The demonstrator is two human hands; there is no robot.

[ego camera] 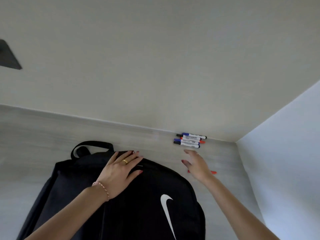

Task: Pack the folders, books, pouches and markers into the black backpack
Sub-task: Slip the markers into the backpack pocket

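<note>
The black backpack (142,201) with a white swoosh lies flat on the pale desk (34,135), its carry handle pointing to the wall. My left hand (119,172) rests flat on the backpack's top near the zipper, fingers spread. Several markers (189,140) with blue, black and red caps lie in a row by the wall at the right. My right hand (197,165) hovers open just in front of them, fingers apart, holding nothing. A red marker (213,172) lies on the desk partly hidden under that hand. No folders, books or pouches are in view.
A cream wall (155,66) rises behind the desk and a light side wall (285,144) closes off the right. A dark object (8,58) sits on the wall at the far left.
</note>
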